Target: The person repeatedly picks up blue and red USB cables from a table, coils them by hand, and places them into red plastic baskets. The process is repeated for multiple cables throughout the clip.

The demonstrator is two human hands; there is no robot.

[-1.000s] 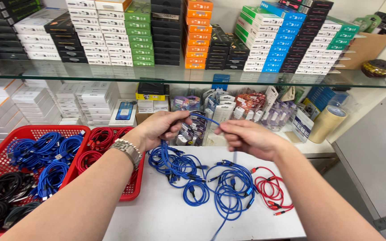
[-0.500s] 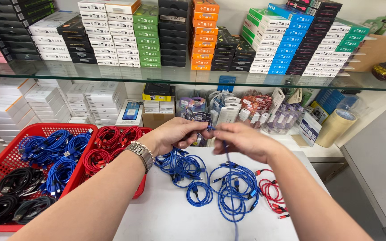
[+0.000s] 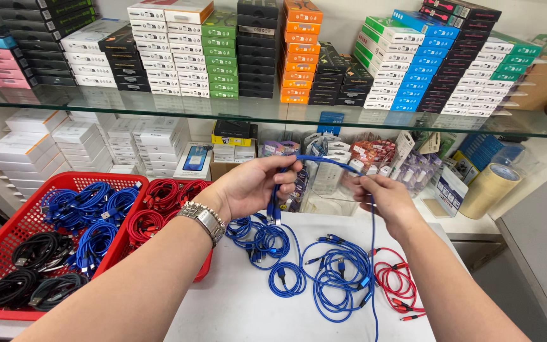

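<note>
My left hand (image 3: 253, 185), with a metal watch (image 3: 204, 220) on its wrist, pinches the folded ends of a blue cable (image 3: 314, 160) in front of the shelf. My right hand (image 3: 378, 193) grips the same cable further along, and the rest of it hangs straight down from that hand to the white table (image 3: 235, 304). Under both hands lie several coiled blue cables (image 3: 324, 269) in a loose pile. A coiled red cable (image 3: 397, 282) lies to the right of them.
Two red baskets (image 3: 7, 240) at the left hold coiled blue, red and black cables. A glass shelf (image 3: 273, 111) carries stacks of small coloured boxes. Behind the table stand packaged goods and rolls of tape (image 3: 490, 188).
My hands have drawn apart after meeting in the middle, stretching the blue cable between them. The loose end now hangs down from my right hand.
</note>
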